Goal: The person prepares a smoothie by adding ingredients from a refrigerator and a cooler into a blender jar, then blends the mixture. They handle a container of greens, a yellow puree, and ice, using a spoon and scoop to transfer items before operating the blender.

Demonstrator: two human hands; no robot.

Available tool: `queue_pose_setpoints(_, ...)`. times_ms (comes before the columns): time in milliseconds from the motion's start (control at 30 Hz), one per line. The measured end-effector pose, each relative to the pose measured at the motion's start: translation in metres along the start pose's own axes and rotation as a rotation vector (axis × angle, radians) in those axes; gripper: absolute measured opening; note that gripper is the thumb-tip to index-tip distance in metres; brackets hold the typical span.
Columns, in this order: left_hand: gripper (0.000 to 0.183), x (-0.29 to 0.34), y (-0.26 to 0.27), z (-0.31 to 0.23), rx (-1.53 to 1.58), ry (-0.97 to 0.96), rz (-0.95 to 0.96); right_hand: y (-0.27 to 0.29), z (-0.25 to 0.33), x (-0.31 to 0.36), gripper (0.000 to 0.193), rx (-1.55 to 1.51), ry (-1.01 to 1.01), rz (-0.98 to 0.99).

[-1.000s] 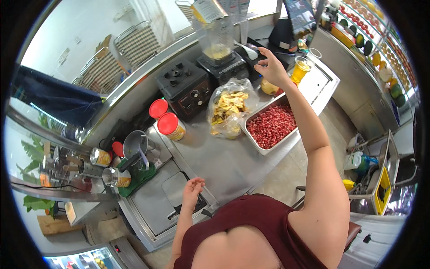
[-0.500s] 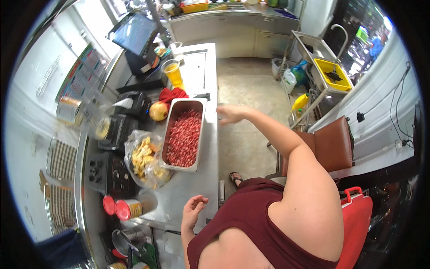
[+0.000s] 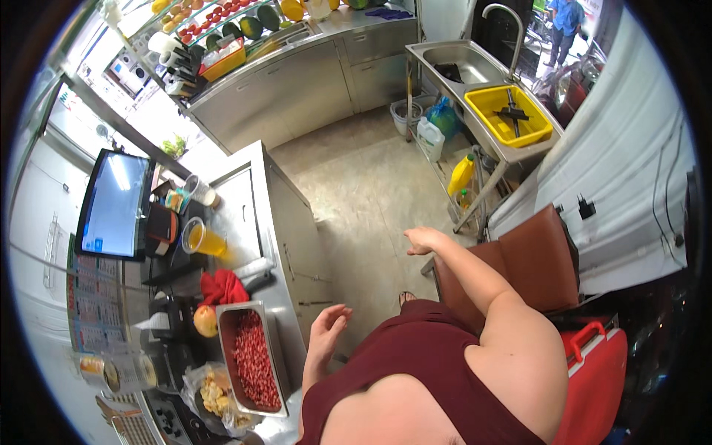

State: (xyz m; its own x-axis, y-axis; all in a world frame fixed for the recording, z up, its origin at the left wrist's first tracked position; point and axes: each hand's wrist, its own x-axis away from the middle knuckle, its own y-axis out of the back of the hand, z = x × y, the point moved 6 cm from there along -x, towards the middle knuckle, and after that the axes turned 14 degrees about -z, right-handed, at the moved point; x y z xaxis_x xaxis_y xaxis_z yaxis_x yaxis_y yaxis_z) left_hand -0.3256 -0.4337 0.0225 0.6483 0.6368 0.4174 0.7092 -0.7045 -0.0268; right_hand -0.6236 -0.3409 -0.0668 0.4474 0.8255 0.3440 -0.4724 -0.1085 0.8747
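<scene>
My left hand (image 3: 328,330) hangs in the air beside the counter's right edge, fingers loosely bent and apart, holding nothing. Farther right, my right hand (image 3: 424,240) is held out above the floor near the brown chair, its fingers stretched and empty. On the counter, nearest my left hand, stands a deep metal pan (image 3: 273,354) of red pomegranate seeds (image 3: 254,361). A whole pomegranate (image 3: 205,320) and a red cloth (image 3: 222,288) lie at its far end. Left of the pan, a clear plastic bag holds yellowish peels (image 3: 215,393). A cup of orange juice (image 3: 206,240) stands farther back.
The brown chair (image 3: 530,259) and a red cooler box (image 3: 593,378) are at my right. Beyond stands a metal sink (image 3: 475,63) with a yellow basin (image 3: 545,133) beside it. A screen (image 3: 115,204) rises at the left; fruit shelves (image 3: 215,18) line the back.
My view has swung toward the right and farther into the room, so the counter and pan sit lower left. My right hand has moved away from the counter's edge, over the floor.
</scene>
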Motion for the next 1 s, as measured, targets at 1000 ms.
queue_pose_setpoints(1000,0.042,-0.779,-0.266,-0.356,-0.284,-0.266,0.479,0.271,-0.311,-0.377,0.063,-0.898,-0.635,-0.445)
